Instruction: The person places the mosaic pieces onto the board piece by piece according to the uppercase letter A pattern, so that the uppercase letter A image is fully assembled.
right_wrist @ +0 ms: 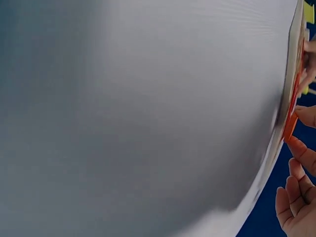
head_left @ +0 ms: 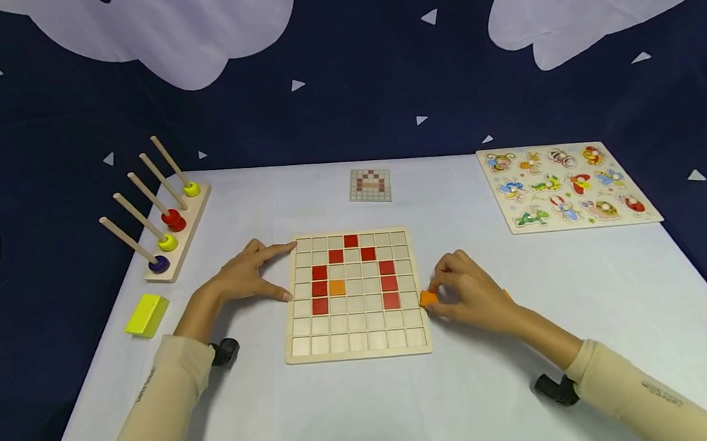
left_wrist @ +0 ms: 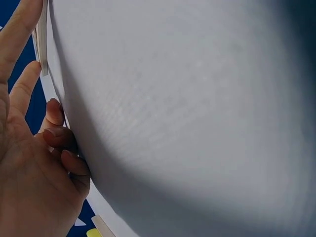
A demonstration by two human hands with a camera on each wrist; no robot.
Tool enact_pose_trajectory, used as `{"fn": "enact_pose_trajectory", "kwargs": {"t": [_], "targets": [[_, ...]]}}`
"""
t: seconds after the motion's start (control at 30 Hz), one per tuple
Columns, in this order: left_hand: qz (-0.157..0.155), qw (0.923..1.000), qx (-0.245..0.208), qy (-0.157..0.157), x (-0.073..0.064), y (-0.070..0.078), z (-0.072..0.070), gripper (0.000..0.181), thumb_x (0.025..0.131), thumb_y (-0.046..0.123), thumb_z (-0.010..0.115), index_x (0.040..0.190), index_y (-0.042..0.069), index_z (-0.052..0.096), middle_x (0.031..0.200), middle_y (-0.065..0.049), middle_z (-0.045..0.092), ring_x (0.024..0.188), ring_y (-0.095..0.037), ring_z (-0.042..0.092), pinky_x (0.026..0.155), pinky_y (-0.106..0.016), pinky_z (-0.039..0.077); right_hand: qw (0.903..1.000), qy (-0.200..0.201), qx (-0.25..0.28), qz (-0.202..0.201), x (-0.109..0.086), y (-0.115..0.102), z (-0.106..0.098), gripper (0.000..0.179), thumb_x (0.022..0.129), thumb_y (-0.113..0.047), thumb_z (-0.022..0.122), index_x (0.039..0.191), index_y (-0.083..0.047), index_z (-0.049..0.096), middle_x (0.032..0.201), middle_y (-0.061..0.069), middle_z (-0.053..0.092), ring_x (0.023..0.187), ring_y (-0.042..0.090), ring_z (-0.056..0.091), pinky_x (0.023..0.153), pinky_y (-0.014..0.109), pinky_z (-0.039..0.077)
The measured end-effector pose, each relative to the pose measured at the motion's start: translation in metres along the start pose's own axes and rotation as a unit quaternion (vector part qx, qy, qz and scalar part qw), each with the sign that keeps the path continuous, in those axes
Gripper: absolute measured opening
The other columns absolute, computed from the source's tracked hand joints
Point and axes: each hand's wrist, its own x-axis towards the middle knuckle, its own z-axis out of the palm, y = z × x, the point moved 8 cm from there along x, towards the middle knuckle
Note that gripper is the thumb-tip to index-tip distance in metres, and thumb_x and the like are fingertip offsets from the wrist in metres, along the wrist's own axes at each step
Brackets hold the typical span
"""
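A square wooden grid board [head_left: 359, 344] lies on the table, with several red tiles [head_left: 319, 272] in an arch and one orange tile [head_left: 336, 287] in its cells. My left hand [head_left: 242, 274] is at the board's left edge, index finger and thumb spread along it; its other fingers are bent, as the left wrist view shows. Between thumb and fingertip, my right hand [head_left: 468, 291] pinches another orange tile [head_left: 428, 298] right at the board's right edge. This tile [right_wrist: 291, 126] also shows in the right wrist view. A bit of orange [head_left: 507, 295] peeks out behind the right hand.
A small pattern card [head_left: 369, 185] lies behind the board. At the left stand a peg stacker [head_left: 177, 245] with colored beads and a yellow block [head_left: 147, 315]. An insect puzzle board [head_left: 569, 187] lies at the back right. Dark patterned cloth hangs behind the table.
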Motion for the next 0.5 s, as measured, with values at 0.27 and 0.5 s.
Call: {"fn": "enact_pose_trajectory", "kwargs": {"t": [0.27, 0.5], "targets": [[-0.003, 1.0, 0.003, 0.002, -0.001, 0.001, -0.001, 0.104, 0.063, 0.045, 0.092, 0.152, 0.026, 0.042, 0.1, -0.009, 0.039, 0.089, -0.022, 0.04, 0.074, -0.034, 0.034, 0.9995, -0.025, 0.01, -0.017, 0.034, -0.03, 0.008, 0.02, 0.073, -0.021, 0.087, 0.08, -0.009, 0.073, 0.091, -0.002, 0.053, 0.091, 0.015, 0.042, 0.08, 0.033, 0.04], [-0.015, 0.9999, -0.001, -0.002, 0.001, -0.001, 0.001, 0.104, 0.063, 0.045, 0.092, 0.152, 0.027, 0.042, 0.103, -0.009, 0.04, 0.091, -0.023, 0.041, 0.076, -0.034, 0.034, 0.9985, -0.037, -0.009, -0.039, 0.062, -0.05, 0.022, 0.021, 0.074, -0.022, 0.086, 0.082, -0.006, 0.074, 0.091, 0.002, 0.054, 0.09, 0.018, 0.042, 0.081, 0.034, 0.039]]}}
